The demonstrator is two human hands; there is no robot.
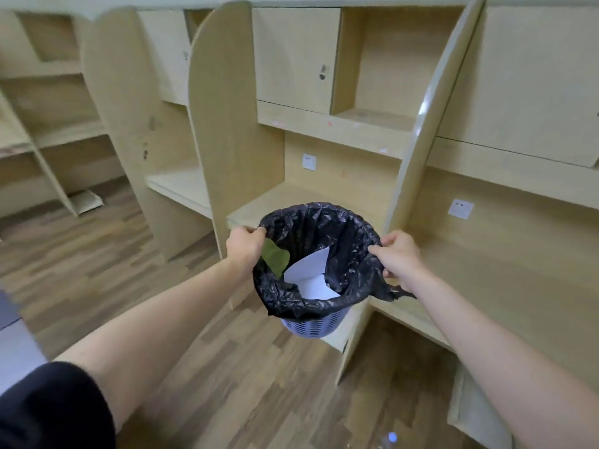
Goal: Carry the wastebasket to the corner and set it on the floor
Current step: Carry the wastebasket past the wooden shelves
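Note:
A pale purple slotted wastebasket (311, 325) lined with a black plastic bag hangs in the air in front of me, above the wooden floor and beside a desk edge. My left hand (243, 245) grips the left side of its rim. My right hand (399, 258) grips the right side of the rim, with a loose tail of the bag trailing under it. Inside lie white paper (311, 274) and a green leaf (275, 259). The basket's lower part is mostly hidden by the bag.
Light wooden study desks (453, 280) with partitions (223, 131) and shelves run along the wall ahead and to the right. Striped wood flooring (97, 254) spreads to the left and below. A plastic bottle (389, 440) lies on the floor at the bottom edge.

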